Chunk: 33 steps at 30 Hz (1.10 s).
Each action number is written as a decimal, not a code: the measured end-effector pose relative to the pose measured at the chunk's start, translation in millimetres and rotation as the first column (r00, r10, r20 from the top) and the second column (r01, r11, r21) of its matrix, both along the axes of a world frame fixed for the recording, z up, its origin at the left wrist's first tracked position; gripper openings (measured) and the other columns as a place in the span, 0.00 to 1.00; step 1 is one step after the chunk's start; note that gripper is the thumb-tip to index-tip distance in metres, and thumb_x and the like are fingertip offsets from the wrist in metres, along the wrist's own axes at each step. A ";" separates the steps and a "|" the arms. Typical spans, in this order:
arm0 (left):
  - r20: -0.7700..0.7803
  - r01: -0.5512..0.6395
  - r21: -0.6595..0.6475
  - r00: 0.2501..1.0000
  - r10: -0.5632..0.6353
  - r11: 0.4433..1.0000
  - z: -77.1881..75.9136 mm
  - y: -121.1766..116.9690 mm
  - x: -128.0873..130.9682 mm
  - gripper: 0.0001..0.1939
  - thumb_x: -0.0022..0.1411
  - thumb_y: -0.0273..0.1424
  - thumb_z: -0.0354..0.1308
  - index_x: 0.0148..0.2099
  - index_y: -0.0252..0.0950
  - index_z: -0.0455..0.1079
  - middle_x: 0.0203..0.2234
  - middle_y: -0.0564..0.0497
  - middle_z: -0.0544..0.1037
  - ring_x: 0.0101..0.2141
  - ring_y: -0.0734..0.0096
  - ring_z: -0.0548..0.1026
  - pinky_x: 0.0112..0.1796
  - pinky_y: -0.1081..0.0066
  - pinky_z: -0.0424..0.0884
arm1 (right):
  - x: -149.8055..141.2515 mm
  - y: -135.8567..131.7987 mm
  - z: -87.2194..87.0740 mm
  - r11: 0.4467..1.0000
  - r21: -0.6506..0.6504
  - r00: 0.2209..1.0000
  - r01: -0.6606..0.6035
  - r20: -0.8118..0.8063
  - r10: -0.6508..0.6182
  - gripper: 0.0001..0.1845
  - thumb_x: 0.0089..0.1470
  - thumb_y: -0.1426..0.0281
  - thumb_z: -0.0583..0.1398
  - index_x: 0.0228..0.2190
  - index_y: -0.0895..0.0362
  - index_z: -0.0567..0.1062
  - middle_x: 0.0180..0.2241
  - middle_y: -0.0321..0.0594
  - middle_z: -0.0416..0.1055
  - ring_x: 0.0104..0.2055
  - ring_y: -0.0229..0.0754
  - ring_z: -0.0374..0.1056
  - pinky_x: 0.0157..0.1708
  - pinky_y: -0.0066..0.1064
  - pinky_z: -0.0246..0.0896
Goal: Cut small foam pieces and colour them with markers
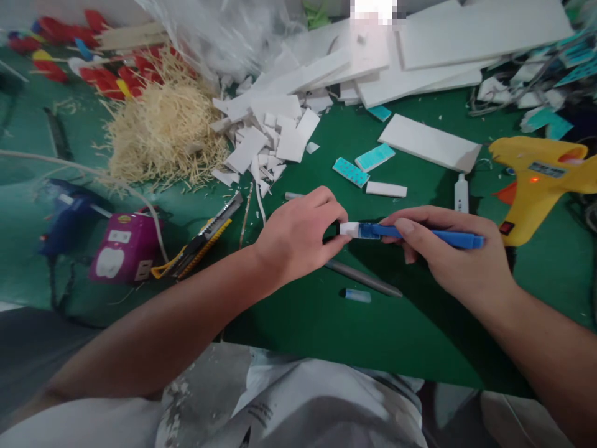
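Observation:
My left hand (pixel 303 233) pinches one end of a small white foam strip (pixel 349 229) between thumb and fingers, just above the green table. The strip's right part is coloured dark blue. My right hand (pixel 457 249) grips a blue marker (pixel 454 239), its tip end against that blue part. Below them lie a dark grey pen (pixel 366 278) and a clear bluish cap (pixel 358 295). Beyond the hands are two turquoise-patterned pieces (pixel 351 172) and a white strip (pixel 386 189). A small white-capped tube (pixel 461 193) is partly behind my right hand.
A yellow glue gun (pixel 536 180) with a lit orange light lies at right. To the left are utility knives (pixel 205 233), a purple power adapter (pixel 125 247) and a blue glue gun (pixel 69 214). Straw shreds (pixel 163 127), white scraps (pixel 252 149) and foam boards (pixel 485 37) fill the back.

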State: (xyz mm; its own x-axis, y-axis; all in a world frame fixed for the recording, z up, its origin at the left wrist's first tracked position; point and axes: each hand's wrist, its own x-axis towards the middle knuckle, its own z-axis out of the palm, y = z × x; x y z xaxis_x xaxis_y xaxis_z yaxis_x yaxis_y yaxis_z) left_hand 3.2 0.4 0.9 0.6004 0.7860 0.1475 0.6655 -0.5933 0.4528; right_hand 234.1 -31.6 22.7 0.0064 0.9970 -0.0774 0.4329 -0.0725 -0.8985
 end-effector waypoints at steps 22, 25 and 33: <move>0.034 -0.021 -0.029 0.999 0.022 0.999 -0.6 1.3 1.3 0.06 0.66 0.31 0.66 0.42 0.35 0.75 0.39 0.51 0.75 0.28 0.76 0.69 0.32 0.73 0.66 | 0.8 -1.4 -7.1 0.998 0.059 1.000 -0.027 -0.002 0.027 0.07 0.55 0.61 0.69 0.31 0.49 0.87 0.22 0.34 0.77 0.17 0.33 0.63 0.15 0.26 0.60; 0.036 -0.021 -0.027 0.999 0.022 0.999 -0.2 1.0 0.5 0.05 0.65 0.31 0.66 0.42 0.35 0.75 0.38 0.52 0.75 0.28 0.76 0.69 0.32 0.73 0.66 | -0.2 -1.6 -7.5 0.998 0.065 1.000 -0.027 -0.006 0.028 0.06 0.55 0.62 0.69 0.32 0.49 0.87 0.22 0.34 0.77 0.17 0.33 0.63 0.15 0.25 0.59; 0.053 -0.006 -0.010 0.999 0.006 1.000 -1.3 1.9 -0.3 0.06 0.65 0.31 0.67 0.43 0.34 0.75 0.39 0.51 0.76 0.27 0.76 0.68 0.32 0.73 0.66 | 0.8 -0.1 -3.2 0.999 0.026 0.999 -0.037 0.011 0.037 0.06 0.54 0.63 0.69 0.29 0.51 0.86 0.21 0.35 0.77 0.17 0.32 0.63 0.15 0.25 0.58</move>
State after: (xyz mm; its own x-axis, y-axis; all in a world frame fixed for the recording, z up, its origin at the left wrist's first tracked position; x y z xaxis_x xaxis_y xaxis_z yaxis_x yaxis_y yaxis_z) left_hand 2.9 2.3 -0.3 0.5870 0.7913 0.1709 0.6441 -0.5844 0.4935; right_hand 234.9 -31.6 19.5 -0.0296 0.9982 -0.0517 0.4440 -0.0332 -0.8954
